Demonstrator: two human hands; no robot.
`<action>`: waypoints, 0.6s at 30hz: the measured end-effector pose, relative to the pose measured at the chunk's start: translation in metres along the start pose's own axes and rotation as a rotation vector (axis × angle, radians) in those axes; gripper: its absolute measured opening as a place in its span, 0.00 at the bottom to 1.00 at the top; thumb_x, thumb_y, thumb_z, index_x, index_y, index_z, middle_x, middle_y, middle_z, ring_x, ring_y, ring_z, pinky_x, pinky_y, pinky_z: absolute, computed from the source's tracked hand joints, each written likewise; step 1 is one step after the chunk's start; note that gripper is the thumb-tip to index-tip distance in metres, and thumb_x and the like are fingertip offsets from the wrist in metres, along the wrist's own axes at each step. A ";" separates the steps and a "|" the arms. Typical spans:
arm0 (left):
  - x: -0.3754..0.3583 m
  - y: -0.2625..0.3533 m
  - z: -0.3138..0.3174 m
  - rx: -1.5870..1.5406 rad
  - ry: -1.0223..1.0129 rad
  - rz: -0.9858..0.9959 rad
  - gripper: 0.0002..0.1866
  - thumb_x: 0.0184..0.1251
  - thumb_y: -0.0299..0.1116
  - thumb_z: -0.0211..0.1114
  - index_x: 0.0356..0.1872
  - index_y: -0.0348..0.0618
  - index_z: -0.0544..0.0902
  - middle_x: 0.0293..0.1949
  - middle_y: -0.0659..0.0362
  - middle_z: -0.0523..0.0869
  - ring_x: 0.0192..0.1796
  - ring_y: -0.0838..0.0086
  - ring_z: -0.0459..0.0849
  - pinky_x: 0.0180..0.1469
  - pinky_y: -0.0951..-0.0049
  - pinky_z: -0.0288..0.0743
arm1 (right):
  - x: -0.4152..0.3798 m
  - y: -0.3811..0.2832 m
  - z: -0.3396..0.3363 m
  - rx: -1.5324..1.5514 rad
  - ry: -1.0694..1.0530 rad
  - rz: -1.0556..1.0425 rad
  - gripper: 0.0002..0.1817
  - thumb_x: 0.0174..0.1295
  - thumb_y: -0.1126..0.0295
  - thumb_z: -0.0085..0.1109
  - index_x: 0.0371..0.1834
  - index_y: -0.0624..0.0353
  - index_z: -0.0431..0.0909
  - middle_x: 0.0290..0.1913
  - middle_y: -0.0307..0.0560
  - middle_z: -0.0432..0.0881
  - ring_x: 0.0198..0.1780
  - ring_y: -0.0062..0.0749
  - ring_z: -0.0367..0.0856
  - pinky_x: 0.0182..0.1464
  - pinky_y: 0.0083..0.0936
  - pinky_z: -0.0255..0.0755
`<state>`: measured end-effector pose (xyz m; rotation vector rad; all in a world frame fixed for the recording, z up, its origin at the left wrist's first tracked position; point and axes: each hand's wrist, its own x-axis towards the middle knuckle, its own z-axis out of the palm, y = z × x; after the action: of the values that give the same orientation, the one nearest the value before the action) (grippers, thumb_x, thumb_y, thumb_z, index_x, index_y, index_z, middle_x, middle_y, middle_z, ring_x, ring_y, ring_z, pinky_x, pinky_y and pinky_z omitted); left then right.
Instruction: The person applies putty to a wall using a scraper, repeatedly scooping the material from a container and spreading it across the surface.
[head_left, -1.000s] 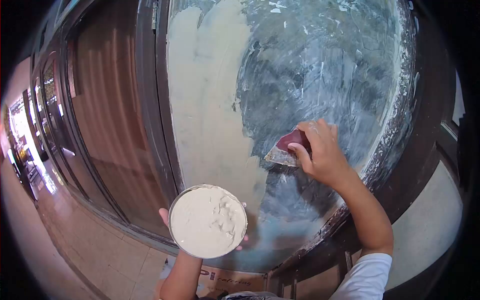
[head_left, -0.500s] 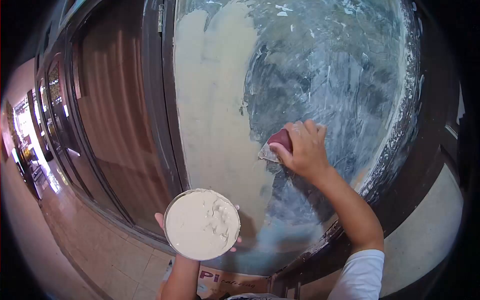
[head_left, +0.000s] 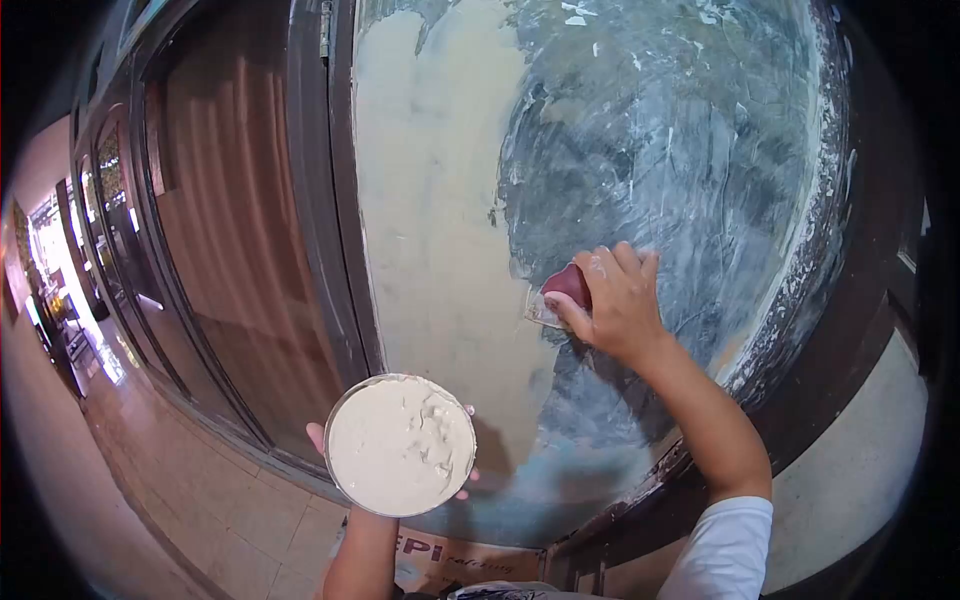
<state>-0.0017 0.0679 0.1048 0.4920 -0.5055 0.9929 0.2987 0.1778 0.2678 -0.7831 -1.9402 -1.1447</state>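
My left hand [head_left: 316,437] supports a round clear-rimmed tub [head_left: 331,430] from below, fingertips showing at both sides. Smooth off-white putty [head_left: 385,450] fills it, its surface gouged on the right. My right hand [head_left: 622,305] is closed around a putty scraper [head_left: 568,287] with a dark red grip; white smears mark the fingers. The scraper's clear, putty-smeared blade meets the panel near the ragged border between the cream coat [head_left: 435,230] on the left and the patchy blue-grey surface [head_left: 670,190] on the right.
A dark frame with a hinge [head_left: 325,30] borders the panel on the left, beside a glazed door with a brown curtain [head_left: 235,200]. Chipped paint lines the right edge [head_left: 805,240]. Below lie floor tiles [head_left: 265,525] and a printed sheet [head_left: 470,562] with lettering.
The view has shifted slightly, so the panel sits a little farther right. My right hand and scraper stay at nearly the same spot on the panel; the tub is slightly farther left in view.
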 end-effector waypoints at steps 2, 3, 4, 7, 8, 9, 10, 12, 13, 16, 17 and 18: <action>0.001 0.002 -0.005 0.049 -0.041 0.009 0.71 0.45 0.91 0.60 0.87 0.58 0.52 0.83 0.28 0.46 0.67 0.08 0.65 0.61 0.12 0.69 | 0.008 0.007 0.000 0.023 0.072 0.050 0.25 0.58 0.49 0.77 0.48 0.56 0.82 0.40 0.40 0.82 0.44 0.40 0.76 0.47 0.42 0.59; 0.001 0.002 -0.003 0.048 -0.039 0.009 0.71 0.45 0.91 0.60 0.87 0.58 0.52 0.83 0.28 0.46 0.67 0.08 0.65 0.61 0.12 0.69 | 0.012 0.011 -0.001 0.044 0.142 0.103 0.25 0.57 0.49 0.77 0.48 0.56 0.82 0.40 0.40 0.82 0.44 0.40 0.76 0.47 0.41 0.58; 0.002 0.001 -0.001 0.064 -0.003 0.026 0.70 0.46 0.90 0.61 0.86 0.54 0.54 0.82 0.27 0.48 0.64 0.08 0.68 0.55 0.13 0.73 | 0.015 0.014 -0.003 0.050 0.168 0.146 0.25 0.57 0.50 0.77 0.48 0.55 0.82 0.40 0.39 0.82 0.43 0.40 0.76 0.48 0.41 0.59; -0.001 0.001 0.002 0.100 0.041 0.066 0.69 0.48 0.87 0.63 0.85 0.50 0.56 0.80 0.25 0.51 0.60 0.08 0.71 0.49 0.14 0.77 | 0.010 0.006 -0.003 0.099 0.125 0.091 0.24 0.58 0.50 0.76 0.48 0.54 0.82 0.39 0.40 0.81 0.42 0.40 0.76 0.47 0.42 0.59; -0.003 0.005 -0.003 0.102 0.010 0.036 0.70 0.47 0.88 0.63 0.86 0.54 0.54 0.81 0.26 0.49 0.64 0.07 0.67 0.55 0.12 0.73 | 0.006 0.001 -0.002 0.087 0.069 0.046 0.25 0.58 0.49 0.76 0.48 0.54 0.82 0.38 0.40 0.81 0.42 0.40 0.76 0.48 0.42 0.59; -0.005 0.007 -0.005 0.104 -0.022 0.007 0.71 0.45 0.90 0.62 0.87 0.59 0.52 0.83 0.28 0.47 0.68 0.06 0.62 0.60 0.10 0.68 | 0.007 0.002 -0.001 0.086 0.071 0.042 0.25 0.58 0.49 0.76 0.48 0.54 0.82 0.38 0.40 0.81 0.42 0.40 0.76 0.48 0.42 0.59; -0.008 0.006 -0.003 0.024 -0.002 0.031 0.70 0.45 0.90 0.62 0.87 0.59 0.52 0.83 0.28 0.45 0.68 0.05 0.61 0.60 0.09 0.67 | 0.007 0.004 0.000 0.048 0.086 0.060 0.25 0.58 0.48 0.76 0.48 0.54 0.82 0.38 0.40 0.81 0.42 0.40 0.76 0.48 0.42 0.59; -0.006 0.006 0.000 -0.003 0.001 0.038 0.71 0.45 0.90 0.62 0.87 0.59 0.51 0.83 0.28 0.45 0.68 0.04 0.61 0.60 0.09 0.66 | 0.015 0.012 0.000 0.019 0.181 0.148 0.26 0.57 0.47 0.76 0.47 0.54 0.82 0.39 0.41 0.81 0.42 0.41 0.76 0.48 0.42 0.59; -0.006 0.005 0.001 -0.029 0.004 0.045 0.71 0.46 0.90 0.62 0.87 0.58 0.51 0.83 0.28 0.44 0.68 0.04 0.61 0.61 0.08 0.66 | 0.017 0.014 -0.001 0.019 0.179 0.149 0.26 0.57 0.47 0.76 0.47 0.54 0.82 0.39 0.41 0.81 0.42 0.41 0.76 0.48 0.42 0.59; -0.009 0.006 -0.002 0.040 -0.025 0.032 0.71 0.46 0.90 0.61 0.87 0.57 0.51 0.83 0.28 0.44 0.69 0.04 0.60 0.61 0.08 0.64 | 0.014 0.010 -0.001 0.062 0.168 0.124 0.25 0.58 0.47 0.76 0.46 0.54 0.82 0.39 0.40 0.81 0.42 0.41 0.76 0.47 0.42 0.59; -0.011 0.005 -0.001 0.054 -0.012 0.026 0.70 0.46 0.90 0.61 0.87 0.58 0.51 0.83 0.28 0.45 0.69 0.04 0.60 0.61 0.08 0.65 | 0.007 0.004 0.003 0.063 0.168 0.122 0.25 0.58 0.47 0.76 0.46 0.54 0.82 0.39 0.40 0.81 0.42 0.41 0.76 0.47 0.42 0.59; -0.011 0.005 -0.001 0.053 -0.014 0.030 0.70 0.46 0.90 0.61 0.87 0.58 0.51 0.83 0.28 0.45 0.69 0.04 0.60 0.61 0.08 0.65 | 0.002 -0.001 0.005 0.020 0.105 0.064 0.25 0.58 0.47 0.75 0.46 0.55 0.82 0.39 0.40 0.81 0.42 0.41 0.76 0.47 0.42 0.59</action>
<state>-0.0110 0.0638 0.0980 0.5408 -0.5011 1.0341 0.2957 0.1824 0.2675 -0.7537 -1.8242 -1.1046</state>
